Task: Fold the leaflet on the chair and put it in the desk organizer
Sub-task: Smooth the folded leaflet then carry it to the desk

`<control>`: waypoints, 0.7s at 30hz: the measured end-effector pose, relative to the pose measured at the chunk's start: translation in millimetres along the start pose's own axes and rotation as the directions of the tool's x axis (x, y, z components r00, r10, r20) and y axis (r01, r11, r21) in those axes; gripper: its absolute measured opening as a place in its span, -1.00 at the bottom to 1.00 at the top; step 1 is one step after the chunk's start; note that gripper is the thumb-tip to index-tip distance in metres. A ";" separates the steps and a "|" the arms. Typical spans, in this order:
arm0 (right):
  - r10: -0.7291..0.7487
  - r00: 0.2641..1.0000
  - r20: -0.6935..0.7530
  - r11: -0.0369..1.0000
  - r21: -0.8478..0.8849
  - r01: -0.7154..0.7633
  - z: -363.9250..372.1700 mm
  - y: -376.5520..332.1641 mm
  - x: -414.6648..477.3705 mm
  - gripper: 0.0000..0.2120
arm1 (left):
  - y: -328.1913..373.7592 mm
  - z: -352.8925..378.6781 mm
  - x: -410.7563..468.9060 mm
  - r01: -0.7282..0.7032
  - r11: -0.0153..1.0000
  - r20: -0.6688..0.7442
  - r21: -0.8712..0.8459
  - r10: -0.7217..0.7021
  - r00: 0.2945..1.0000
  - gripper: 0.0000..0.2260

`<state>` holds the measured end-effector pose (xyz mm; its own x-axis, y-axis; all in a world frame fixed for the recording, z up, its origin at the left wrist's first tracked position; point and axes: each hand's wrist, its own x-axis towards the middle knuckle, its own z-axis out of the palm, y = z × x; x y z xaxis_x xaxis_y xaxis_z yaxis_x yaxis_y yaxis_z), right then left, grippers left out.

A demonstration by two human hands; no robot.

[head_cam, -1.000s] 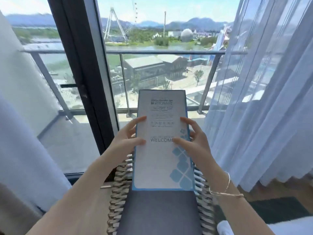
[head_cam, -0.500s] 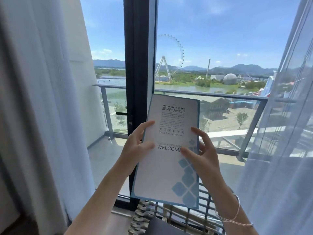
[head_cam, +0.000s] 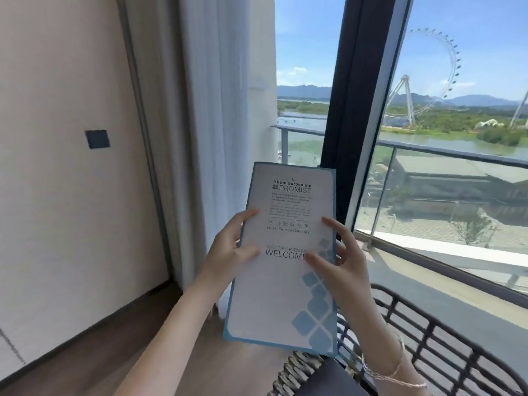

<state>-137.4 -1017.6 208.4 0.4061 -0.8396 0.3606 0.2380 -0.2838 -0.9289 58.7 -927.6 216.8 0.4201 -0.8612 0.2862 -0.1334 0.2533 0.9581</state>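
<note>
The leaflet [head_cam: 281, 295] is a tall white sheet with a blue border, blue diamond shapes and the word WELCOME. I hold it upright in the air in front of me, folded shut. My left hand [head_cam: 228, 252] grips its left edge with the thumb on the front. My right hand [head_cam: 340, 261] grips the right edge, thumb on the front and fingers spread behind. The chair [head_cam: 423, 338], dark woven wicker, lies below and to the right of the leaflet. The desk organizer is not in view.
A beige wall [head_cam: 71, 195] with a dark switch plate [head_cam: 97, 139] fills the left. A white curtain [head_cam: 217, 124] hangs beside it. The dark window frame [head_cam: 351, 110] and glass balcony railing [head_cam: 457, 150] stand ahead. Wooden floor [head_cam: 85, 361] runs along the lower left.
The leaflet has been lifted off the chair seat and is now held in the air. My view has swung to the left, bringing the wall and the curtain into sight.
</note>
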 end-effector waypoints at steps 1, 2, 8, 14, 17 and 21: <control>0.010 0.999 0.036 1.000 0.012 -0.010 13.9 4.2 1.6 -0.40 | -0.9 -14.9 -6.5 0.010 1.000 -0.034 0.006 -0.010 0.999 -0.43; 0.019 0.997 0.073 1.000 0.023 -0.020 29.0 8.6 3.1 -0.41 | -1.2 -30.3 -13.3 0.019 1.000 -0.069 0.014 -0.018 0.997 -0.42; 0.080 0.945 0.318 0.992 0.068 -0.106 136.2 33.6 3.3 -0.42 | 3.1 -123.6 -71.8 0.082 0.995 -0.341 0.053 -0.059 0.938 -0.41; 0.109 0.832 0.544 0.982 0.070 -0.174 273.7 49.2 -21.8 -0.40 | 11.9 -228.9 -146.9 0.137 0.987 -0.600 0.084 -0.060 0.797 -0.40; 0.084 0.760 0.644 0.982 0.075 -0.173 351.3 47.9 -40.1 -0.41 | 21.4 -289.0 -187.3 0.148 0.984 -0.707 0.096 -0.037 0.706 -0.41; 0.031 0.645 0.763 0.980 0.103 -0.169 461.4 40.1 -75.7 -0.42 | 37.8 -370.6 -247.5 0.134 0.982 -0.815 0.132 0.031 0.578 -0.42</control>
<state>248.4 -751.8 182.9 0.9428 -0.1971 0.2687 0.2559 -0.0883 -0.9626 282.4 -541.6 185.3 0.9707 -0.1306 0.2019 -0.1934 0.0753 0.9782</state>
